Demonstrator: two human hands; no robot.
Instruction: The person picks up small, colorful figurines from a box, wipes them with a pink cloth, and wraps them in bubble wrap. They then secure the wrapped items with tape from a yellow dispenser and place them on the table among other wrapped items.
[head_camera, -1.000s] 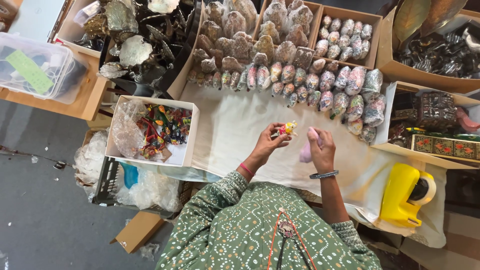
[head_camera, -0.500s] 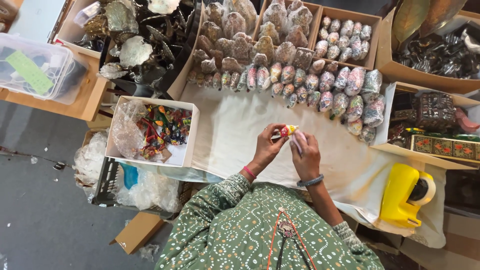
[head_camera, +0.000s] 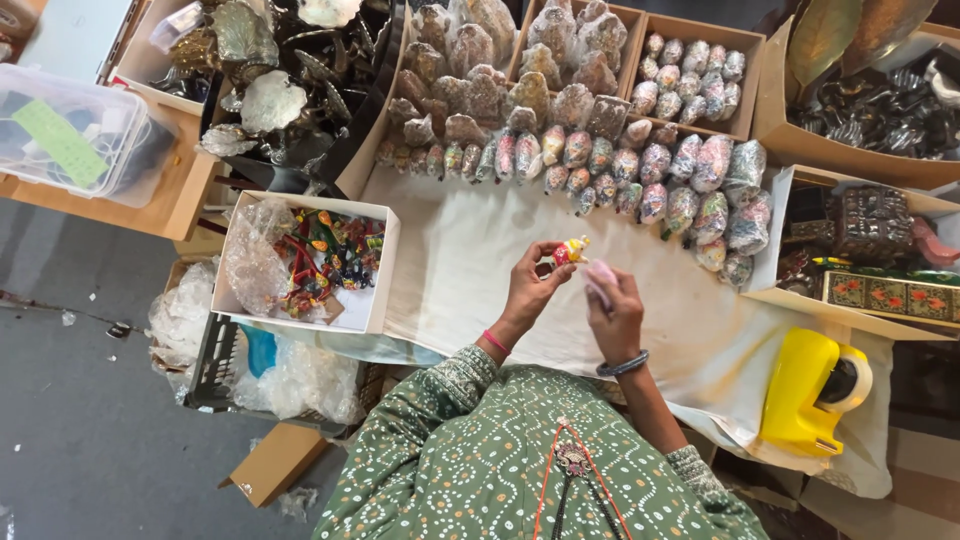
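My left hand pinches a small red and yellow painted figurine above the white cloth that covers the table. My right hand sits just right of it and grips a pale pink cloth, whose tip lies close under the figurine. A pink band is on my left wrist and a grey bangle on my right.
Rows of bubble-wrapped ornaments line the far side of the cloth. A white box of colourful figurines and plastic wrap stands at left. A yellow tape dispenser sits at right. Cardboard boxes of metal and painted wares ring the table.
My right hand moved left from beside the figurine, brought the pink cloth against it, then drew slightly back. My left hand lifted and tilted the figurine a little.
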